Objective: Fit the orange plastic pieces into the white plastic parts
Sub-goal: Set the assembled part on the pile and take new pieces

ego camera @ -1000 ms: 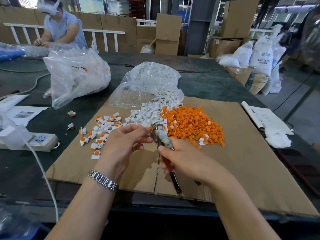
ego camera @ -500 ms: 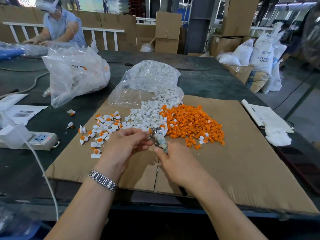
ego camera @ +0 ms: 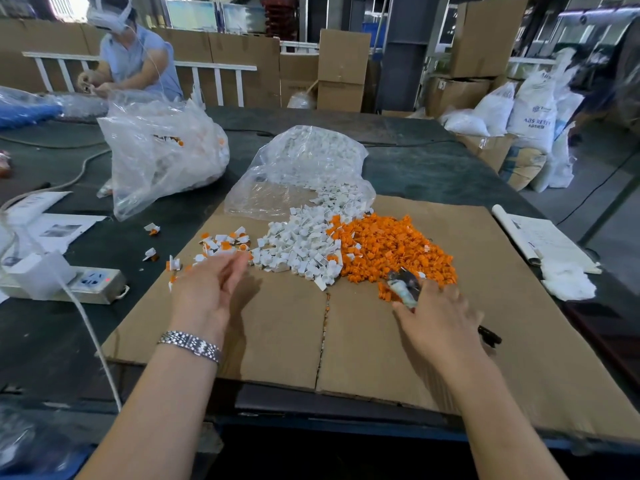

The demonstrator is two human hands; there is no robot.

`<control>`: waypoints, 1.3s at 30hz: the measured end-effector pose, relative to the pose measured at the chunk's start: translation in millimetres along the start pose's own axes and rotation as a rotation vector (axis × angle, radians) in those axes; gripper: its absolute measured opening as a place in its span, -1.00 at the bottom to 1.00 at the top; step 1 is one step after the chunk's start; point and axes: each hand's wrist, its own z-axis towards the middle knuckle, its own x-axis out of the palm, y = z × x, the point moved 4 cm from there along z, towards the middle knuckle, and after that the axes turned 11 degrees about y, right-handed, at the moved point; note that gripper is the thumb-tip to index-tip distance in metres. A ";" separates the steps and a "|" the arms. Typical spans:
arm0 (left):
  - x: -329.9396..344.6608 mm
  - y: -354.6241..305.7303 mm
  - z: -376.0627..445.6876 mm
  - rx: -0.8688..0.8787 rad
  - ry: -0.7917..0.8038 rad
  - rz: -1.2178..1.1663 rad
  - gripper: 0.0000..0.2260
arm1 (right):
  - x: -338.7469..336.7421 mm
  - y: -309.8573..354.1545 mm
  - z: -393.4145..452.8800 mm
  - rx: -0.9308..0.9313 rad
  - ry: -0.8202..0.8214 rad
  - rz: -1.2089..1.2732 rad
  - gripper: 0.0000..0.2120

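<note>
Far left: papers (ego camera: 52,230) and a power strip (ego camera: 69,284) with a white plug block (ego camera: 40,275) on the dark table (ego camera: 433,174), cable (ego camera: 90,337) trailing toward the near edge. Behind, a clear bag (ego camera: 162,157) of white and orange parts, upright and bulging; beyond it, a person (ego camera: 135,60) in a headset at the far side of the table.

On the cardboard (ego camera: 277,334), toward its left, a loose scatter of fitted pieces (ego camera: 221,242), white with orange showing; two more (ego camera: 151,229) off the cardboard on the table. Left hand (ego camera: 207,292) just above that scatter, palm down, fingers straight and loosely spread, gripping nothing; fingertips blurred, close to the nearest pieces, contact not clear. Metal watch (ego camera: 190,344) on the wrist.

Centre: second clear bag (ego camera: 304,168) lying open, white parts (ego camera: 301,244) spilling from its mouth onto the cardboard in a heap. Touching its right edge, the orange pieces (ego camera: 391,247) in a broad heap, a few white ones mixed in.

Right hand (ego camera: 440,323) at the near edge of the orange heap, fingers curled round pliers (ego camera: 403,285), tip pointing up and away toward the heap, dark handle end (ego camera: 490,336) sticking out behind the hand. Whether an orange piece sits in the tip, cannot tell.

Far right: a paper roll (ego camera: 512,233) with sheets (ego camera: 554,244) and a white cloth (ego camera: 568,282) on the table; sacks (ego camera: 533,112) and boxes (ego camera: 343,67) on the floor beyond.
</note>
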 end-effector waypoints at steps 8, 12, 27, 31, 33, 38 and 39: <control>21.8 10.5 25.2 0.277 0.158 1.335 -0.71 | 7.9 -2.0 8.7 0.037 -0.114 -0.048 -0.40; 30.0 28.7 38.5 0.370 0.304 1.906 -0.53 | 9.4 -2.8 10.6 0.013 -0.121 -0.024 -0.40; 34.8 51.1 -10.1 0.593 0.449 1.838 -0.72 | 4.2 18.7 11.4 -0.232 -0.325 -0.046 -0.57; 30.9 46.8 -5.9 0.518 0.378 1.897 -0.80 | 6.1 34.2 12.1 -0.275 -0.366 -0.166 -0.80; 33.6 47.2 -9.7 0.532 0.409 1.901 -0.83 | 9.3 37.1 15.0 -0.258 -0.334 -0.187 -0.88; 37.7 47.7 -16.2 0.437 0.455 1.771 -0.82 | 9.6 40.1 13.3 -0.244 -0.352 -0.185 -0.92; 37.0 46.0 -15.8 0.381 0.441 1.675 -0.82 | 7.4 39.8 11.6 -0.257 -0.371 -0.137 -0.90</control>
